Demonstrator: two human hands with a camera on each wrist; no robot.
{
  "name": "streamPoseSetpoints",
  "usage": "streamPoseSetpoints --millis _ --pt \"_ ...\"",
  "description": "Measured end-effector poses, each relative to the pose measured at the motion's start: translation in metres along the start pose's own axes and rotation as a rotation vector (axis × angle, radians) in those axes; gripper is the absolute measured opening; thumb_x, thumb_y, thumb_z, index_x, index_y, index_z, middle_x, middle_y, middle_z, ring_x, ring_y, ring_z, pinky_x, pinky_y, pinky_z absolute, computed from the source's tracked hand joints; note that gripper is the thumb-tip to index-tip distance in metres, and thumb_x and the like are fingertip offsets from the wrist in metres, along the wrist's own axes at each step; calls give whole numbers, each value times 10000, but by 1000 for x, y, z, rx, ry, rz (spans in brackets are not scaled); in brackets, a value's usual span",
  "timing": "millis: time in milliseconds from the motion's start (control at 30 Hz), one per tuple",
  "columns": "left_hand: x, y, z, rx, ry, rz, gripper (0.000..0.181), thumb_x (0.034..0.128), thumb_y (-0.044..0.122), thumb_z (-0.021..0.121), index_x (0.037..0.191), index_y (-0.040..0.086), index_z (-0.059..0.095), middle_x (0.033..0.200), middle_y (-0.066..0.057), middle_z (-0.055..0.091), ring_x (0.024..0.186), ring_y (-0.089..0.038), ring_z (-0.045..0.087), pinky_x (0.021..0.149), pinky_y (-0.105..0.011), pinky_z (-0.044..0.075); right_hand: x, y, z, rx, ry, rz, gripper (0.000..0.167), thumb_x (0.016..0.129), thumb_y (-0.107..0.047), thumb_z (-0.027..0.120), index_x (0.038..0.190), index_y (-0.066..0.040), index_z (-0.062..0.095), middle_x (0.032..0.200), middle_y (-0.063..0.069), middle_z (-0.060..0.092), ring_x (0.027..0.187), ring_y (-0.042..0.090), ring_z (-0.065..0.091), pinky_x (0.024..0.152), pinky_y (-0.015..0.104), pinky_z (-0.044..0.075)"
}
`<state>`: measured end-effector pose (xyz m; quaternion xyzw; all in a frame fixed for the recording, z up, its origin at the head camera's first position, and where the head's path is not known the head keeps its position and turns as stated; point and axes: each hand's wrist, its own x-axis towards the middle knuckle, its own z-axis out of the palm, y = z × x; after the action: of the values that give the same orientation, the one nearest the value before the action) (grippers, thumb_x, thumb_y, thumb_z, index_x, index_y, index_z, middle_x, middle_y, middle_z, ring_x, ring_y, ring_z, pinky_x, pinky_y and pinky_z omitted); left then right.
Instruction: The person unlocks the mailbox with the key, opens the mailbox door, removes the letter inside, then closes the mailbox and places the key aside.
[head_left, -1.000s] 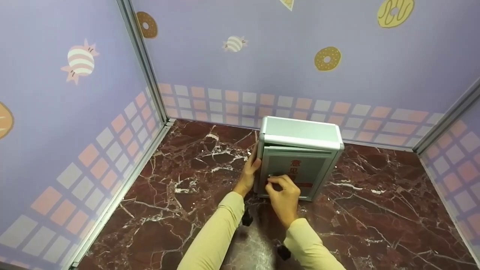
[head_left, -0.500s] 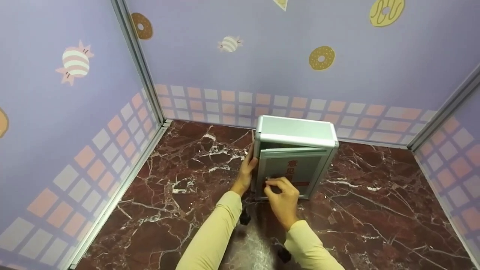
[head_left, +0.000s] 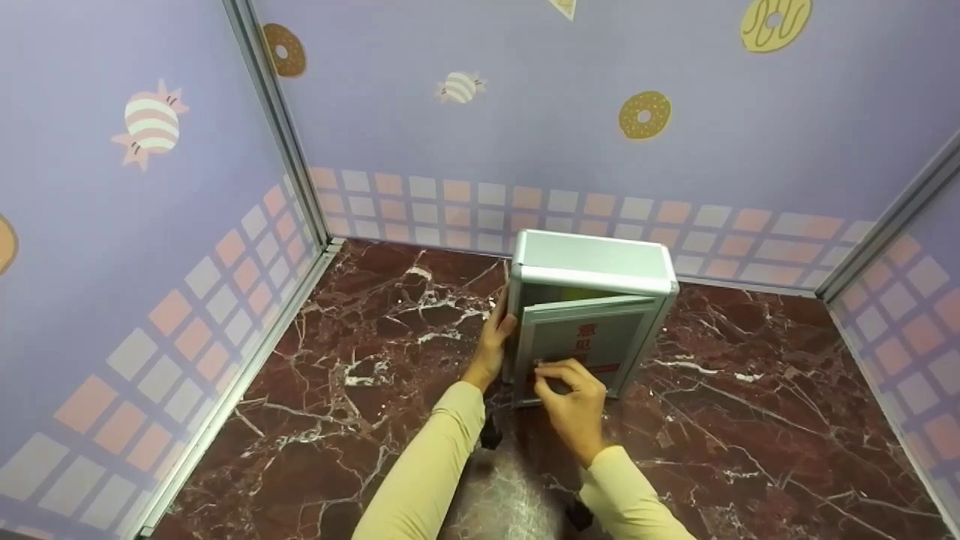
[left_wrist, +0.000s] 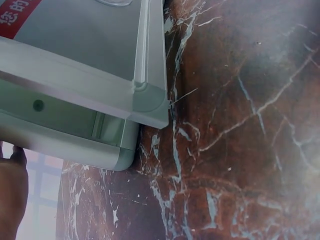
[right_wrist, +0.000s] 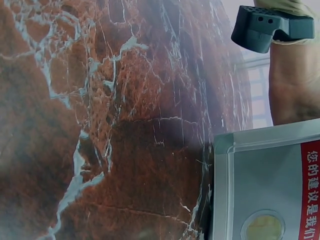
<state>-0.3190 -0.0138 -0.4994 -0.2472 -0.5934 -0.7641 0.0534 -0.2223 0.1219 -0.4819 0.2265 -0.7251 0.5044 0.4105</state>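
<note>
The right hand (head_left: pixel 574 394) pinches with thumb and forefinger at a small fitting (head_left: pixel 538 364) on the left edge of the door (head_left: pixel 615 326); the fingertips cover most of that part, so its shape cannot be made out. The hand sits slightly lower than half a second ago, and the door's free edge stands farther out: the narrow gap seen a second ago is now a clear wedge, widest at the left, with a yellow patch (head_left: pixel 576 294) visible inside. The left hand (head_left: pixel 491 341) stays flat along the left side of the silver box (head_left: pixel 596 259), fingers stretched, thumb toward the front; the far fingertips are partly hidden. Both forearms reach forward in pale yellow sleeves (head_left: pixel 424 469).

The door hides most of the interior, though the left wrist view shows a dark round spot (left_wrist: pixel 38 105) on the inner wall. The right hand covers the lower red characters. The right wrist view cuts off the red band (right_wrist: pixel 311 180) and the round pane (right_wrist: pixel 263 227), and shows a black wrist mount (right_wrist: pixel 252 30) on the other arm.

The box stands upright on the dark red marbled surface (head_left: pixel 360 450), near the lilac back panel (head_left: pixel 540 142).
</note>
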Motion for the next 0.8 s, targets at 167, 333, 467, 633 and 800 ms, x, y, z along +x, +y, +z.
streamPoseSetpoints --millis 167,333,467,633,800 --pt "0 0 0 8 -6 5 883 978 545 494 1551 -15 122 1581 -227 188 1357 -316 324 1093 -402 283 -2 2 -2 21 -7 11 275 627 297 699 748 52 733 777 171 691 711 315 679 713 253 544" --pt "-1 -2 0 7 -1 16 814 1004 477 488 1553 -11 135 1579 -226 196 1392 -343 281 1110 -413 256 -7 2 -6 45 -7 19 279 632 298 696 750 49 735 778 168 691 712 314 679 708 254 549" --pt "-2 -1 0 29 10 11 919 956 588 499 1553 -10 138 1573 -236 205 1401 -369 267 1117 -417 249 -10 0 -10 63 -16 33 276 643 297 691 753 48 736 789 167 695 723 316 682 713 254 552" --pt "-2 0 1 58 21 26 1000 914 662 496 1547 -27 141 1578 -243 174 1414 -351 243 1130 -412 229 -14 -3 -16 104 -21 45 327 643 314 674 763 17 742 796 171 694 728 328 684 708 270 564" --pt "0 -1 1 44 23 44 1011 911 655 510 1538 -49 146 1571 -262 176 1402 -391 253 1124 -393 244 -16 -2 -19 145 -26 50 356 642 330 657 772 10 743 798 180 689 739 344 682 712 283 566"
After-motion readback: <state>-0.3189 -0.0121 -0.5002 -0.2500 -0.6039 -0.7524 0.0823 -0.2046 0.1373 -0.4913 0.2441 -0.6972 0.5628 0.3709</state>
